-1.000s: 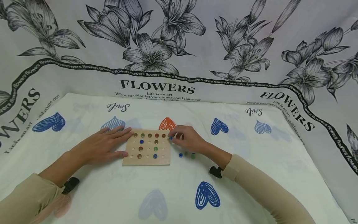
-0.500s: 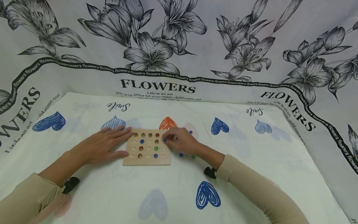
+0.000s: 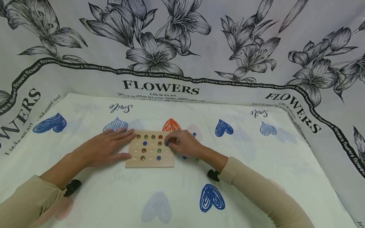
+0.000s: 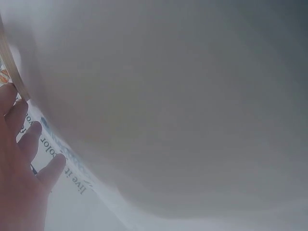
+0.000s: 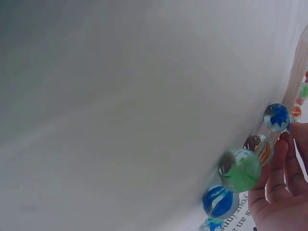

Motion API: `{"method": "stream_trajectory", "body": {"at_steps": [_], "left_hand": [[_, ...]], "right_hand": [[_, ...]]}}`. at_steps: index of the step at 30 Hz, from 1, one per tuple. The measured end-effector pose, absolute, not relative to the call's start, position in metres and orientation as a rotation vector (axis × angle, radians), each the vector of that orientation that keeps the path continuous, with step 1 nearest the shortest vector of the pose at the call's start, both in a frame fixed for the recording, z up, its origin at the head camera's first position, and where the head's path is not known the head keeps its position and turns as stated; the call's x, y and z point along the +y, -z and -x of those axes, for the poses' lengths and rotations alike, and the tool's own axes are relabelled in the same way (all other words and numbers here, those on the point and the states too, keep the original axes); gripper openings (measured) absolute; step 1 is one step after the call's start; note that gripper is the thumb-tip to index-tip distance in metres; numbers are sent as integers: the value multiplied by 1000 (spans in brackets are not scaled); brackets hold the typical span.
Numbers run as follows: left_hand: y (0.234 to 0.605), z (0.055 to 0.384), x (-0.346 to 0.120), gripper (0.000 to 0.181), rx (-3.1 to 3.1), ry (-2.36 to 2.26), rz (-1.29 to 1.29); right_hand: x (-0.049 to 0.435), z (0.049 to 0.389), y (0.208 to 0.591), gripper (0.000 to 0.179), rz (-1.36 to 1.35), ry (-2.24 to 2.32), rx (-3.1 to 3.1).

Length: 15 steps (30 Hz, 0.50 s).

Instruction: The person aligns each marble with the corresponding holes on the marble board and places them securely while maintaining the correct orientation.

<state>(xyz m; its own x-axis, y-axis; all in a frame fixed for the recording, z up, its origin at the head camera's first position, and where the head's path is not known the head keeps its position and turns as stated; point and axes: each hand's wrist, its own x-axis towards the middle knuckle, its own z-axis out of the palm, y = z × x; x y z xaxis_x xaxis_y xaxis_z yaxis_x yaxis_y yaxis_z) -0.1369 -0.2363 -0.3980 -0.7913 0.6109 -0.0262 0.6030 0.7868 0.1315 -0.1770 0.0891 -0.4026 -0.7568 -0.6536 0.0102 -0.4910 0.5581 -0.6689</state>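
Observation:
A pale wooden board [image 3: 134, 163] with rows of round hollows lies on the cloth, several hollows filled by glass marbles. Spread fingers of my left hand [image 3: 104, 147] lie along its left edge, the thumb at the lower corner; the left wrist view catches this hand [image 4: 21, 159] at its border. At the board's right side, my right hand [image 3: 185, 142] pinches a blue marble [image 3: 166, 143] over the end of the second row from the back. That hand [image 5: 284, 197] is partly visible in the right wrist view. Its fingers cover the back right corner hollow in the head view.
Loose marbles lie right of the board, among them a green marble [image 5: 239, 170], a blue-and-white marble [image 5: 220, 202] and a clear marble with a blue star [image 5: 276, 117]. Beneath is a white cloth [image 3: 114, 196] printed with hearts; a flower-printed sheet [image 3: 199, 60] rises behind.
My right hand has moved left and slightly down with the blue marble, from beyond the board's right edge to the second row's end. My left hand stays put.

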Motion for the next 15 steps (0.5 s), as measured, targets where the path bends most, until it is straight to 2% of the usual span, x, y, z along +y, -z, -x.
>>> {"method": "stream_trajectory", "body": {"at_steps": [15], "left_hand": [[398, 137, -236, 77, 2907, -164, -999]], "right_hand": [[107, 178, 388, 19, 1011, 1024, 2552]]}}
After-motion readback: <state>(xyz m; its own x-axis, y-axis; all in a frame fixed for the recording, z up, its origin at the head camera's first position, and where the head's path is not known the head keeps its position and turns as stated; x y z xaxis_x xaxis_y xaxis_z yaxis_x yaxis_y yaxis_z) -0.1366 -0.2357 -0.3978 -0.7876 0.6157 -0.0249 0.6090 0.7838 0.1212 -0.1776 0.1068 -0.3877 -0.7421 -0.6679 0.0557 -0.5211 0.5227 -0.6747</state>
